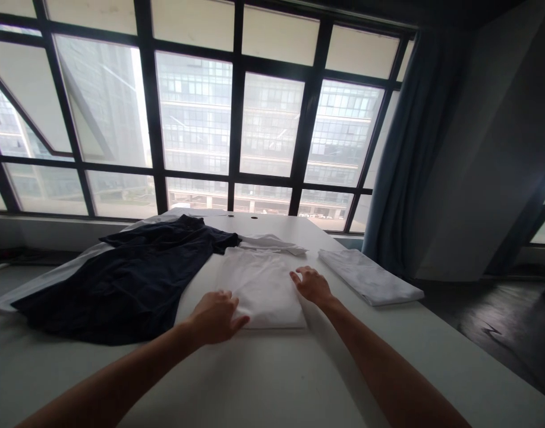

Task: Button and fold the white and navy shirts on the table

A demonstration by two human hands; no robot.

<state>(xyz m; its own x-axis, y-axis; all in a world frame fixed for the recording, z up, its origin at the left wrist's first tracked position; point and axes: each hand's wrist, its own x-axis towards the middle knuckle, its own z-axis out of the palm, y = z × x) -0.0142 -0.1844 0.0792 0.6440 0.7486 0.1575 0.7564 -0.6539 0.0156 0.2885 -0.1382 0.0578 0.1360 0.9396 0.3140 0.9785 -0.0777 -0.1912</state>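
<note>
A white cloth garment, folded into a near-rectangle (267, 285), lies flat on a broad white tabletop (272, 380), directly in front of the person and between the 2 bare hands. The left hand (219, 318) is at its near left side, palm down with the fingers loosely spread and the thumb reaching along the near edge. The right hand (312, 284) is at the opposite side, fingers slightly bent and pointing inward at the right edge. Neither hand is clenched or grasping the cloth – both are loose, though I cannot tell how firmly either touches it.

Just beyond the folded garment lies more white fabric (276, 242), low and creased; whether the 2 are joined is unclear. To the left, a dark navy short-sleeved garment (116, 285) is spread out with soft wrinkles, partly covering a white cloth layer (44, 282) that shows along its far left side. To the right, apart from the right hand, a 2nd folded white cloth bundle (370, 278) lies at a slant near the table's right edge.

At the far end of the tabletop are 2 small dark round spots (254, 217). Behind stands a black-framed, many-paned window (236, 119) – a long blue-grey curtain (397, 160) hangs at its right.
</note>
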